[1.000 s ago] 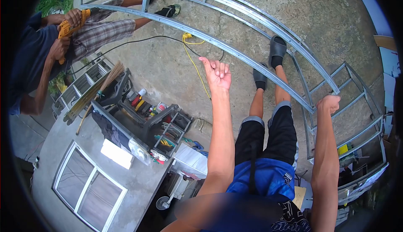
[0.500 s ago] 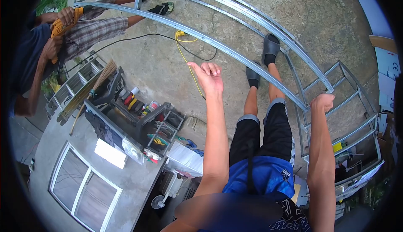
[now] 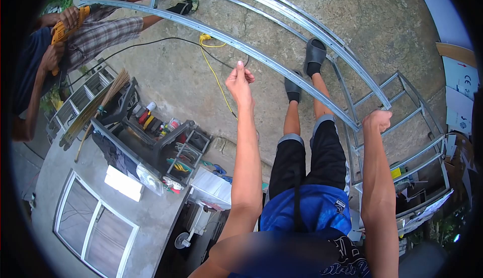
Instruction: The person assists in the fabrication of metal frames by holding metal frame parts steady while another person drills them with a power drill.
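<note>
A long galvanized metal frame [image 3: 231, 39] of parallel bars crosses the upper view, raised above the concrete. My right hand [image 3: 377, 121] is closed in a fist around its near right end. My left hand [image 3: 240, 84] hangs in the air on the near side of the frame, apart from it. Its fingers are curled, the thumb points up, and nothing shows in it. At the far left another person holds a yellow power drill [image 3: 64, 30] in both hands, close to the frame's far left end.
A second metal frame [image 3: 420, 108] stands at right, beside cardboard boxes [image 3: 459, 74]. A yellow cord [image 3: 214, 69] and a black cable [image 3: 146, 47] lie on the concrete. At left are a broom [image 3: 113, 89], a ladder [image 3: 75, 104] and a grey rack [image 3: 188, 150] with tools.
My left hand has turned, its thumb swinging from pointing left to pointing up. My right hand stays at the frame's end. The whole view has shifted slightly, so things appear further left.
</note>
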The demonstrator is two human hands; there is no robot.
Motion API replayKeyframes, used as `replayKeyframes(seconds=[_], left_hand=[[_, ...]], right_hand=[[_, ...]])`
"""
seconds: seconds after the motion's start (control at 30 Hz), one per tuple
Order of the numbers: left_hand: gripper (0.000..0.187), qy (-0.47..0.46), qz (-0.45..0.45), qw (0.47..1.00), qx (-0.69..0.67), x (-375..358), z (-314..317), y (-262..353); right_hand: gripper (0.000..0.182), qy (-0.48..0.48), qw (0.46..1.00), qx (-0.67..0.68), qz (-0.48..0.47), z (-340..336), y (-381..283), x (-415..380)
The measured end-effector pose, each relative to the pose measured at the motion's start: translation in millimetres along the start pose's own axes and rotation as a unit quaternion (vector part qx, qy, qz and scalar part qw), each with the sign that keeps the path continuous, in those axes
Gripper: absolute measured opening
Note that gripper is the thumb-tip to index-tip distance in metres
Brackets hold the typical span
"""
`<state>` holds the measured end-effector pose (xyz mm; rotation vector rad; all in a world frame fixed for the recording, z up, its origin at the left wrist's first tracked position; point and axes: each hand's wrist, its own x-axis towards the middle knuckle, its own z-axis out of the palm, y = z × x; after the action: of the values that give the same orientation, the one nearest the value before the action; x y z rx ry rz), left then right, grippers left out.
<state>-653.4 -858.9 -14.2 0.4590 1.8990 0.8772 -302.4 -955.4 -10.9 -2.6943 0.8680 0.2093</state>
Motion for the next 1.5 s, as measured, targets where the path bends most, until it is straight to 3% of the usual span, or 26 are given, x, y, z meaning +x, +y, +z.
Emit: replayKeyframes(seconds=[0.1, 0.3, 0.4, 0.5, 0.63, 0.7, 0.77, 0.87, 0.97, 1.07, 1.17, 1.23, 1.3, 1.37, 1.43, 1.47, 1.5], left_hand=[[0.029, 0.045, 0.009, 0.999, -0.029, -2, -8, -5], [0.013, 0.14, 0.148, 0.977, -0.064, -41, 35, 24], [0.016, 0.036, 0.072, 0.996, 0.035, -65, 48, 44], [0.018, -0.027, 0.113, 0.992, 0.059, -79, 84, 51], [0.046, -0.111, 0.151, 0.978, 0.095, -74, 113, 55], [0.061, -0.215, 0.016, 0.975, -0.053, -76, 118, 63], [0.076, -0.306, -0.123, 0.923, -0.196, -78, 123, 72], [0.076, -0.392, -0.185, 0.854, -0.289, -81, 124, 76], [0.072, -0.421, -0.201, 0.812, -0.351, -87, 120, 75], [0.065, -0.442, -0.141, 0.836, -0.293, -90, 107, 67], [0.05, -0.396, -0.171, 0.875, -0.221, -109, 63, 48], [0.028, -0.33, -0.216, 0.9, -0.185, -127, -3, -3], [0.015, -0.185, -0.327, 0.918, -0.126, -161, -87, -51], [0.026, -0.047, -0.451, 0.887, -0.083, -205, -189, -108], [0.048, -0.025, -0.559, 0.816, 0.145, -268, -290, -161], [0.066, -0.045, -0.605, 0.768, 0.204, -295, -259, -117], [0.067, -0.065, -0.609, 0.76, 0.215, -310, -253, -109]], right_hand=[[0.057, 0.002, 1.0, -0.006, -0.001, -1, -1, -2], [0.056, 0.015, 1.0, -0.017, -0.006, 1, 3, 2], [0.055, 0.019, 1.0, -0.023, -0.007, 0, 1, 1], [0.055, 0.013, 1.0, -0.024, -0.006, -1, 2, 2], [0.055, 0.012, 0.999, -0.047, -0.012, 4, 7, 12], [0.055, 0.011, 0.999, -0.046, -0.011, 5, 9, 14], [0.055, 0.006, 0.999, -0.036, -0.01, 6, 12, 17], [0.054, 0.007, 1.0, -0.028, -0.006, 8, 12, 18], [0.054, 0.006, 0.999, -0.031, -0.012, 4, 8, 13], [0.054, 0.004, 0.999, -0.041, -0.018, 3, 9, 13], [0.054, 0.009, 0.999, -0.034, -0.019, 4, 11, 15], [0.054, 0.004, 0.999, -0.025, -0.02, 7, 6, 14], [0.054, -0.002, 1.0, -0.028, -0.012, 4, 8, 14], [0.054, 0.0, 0.999, -0.035, -0.015, 4, 12, 14], [0.055, 0.001, 0.999, -0.033, -0.017, 8, 10, 14], [0.055, 0.002, 0.999, -0.032, -0.017, 9, 12, 16], [0.055, 0.004, 0.999, -0.033, -0.019, 8, 13, 18]])
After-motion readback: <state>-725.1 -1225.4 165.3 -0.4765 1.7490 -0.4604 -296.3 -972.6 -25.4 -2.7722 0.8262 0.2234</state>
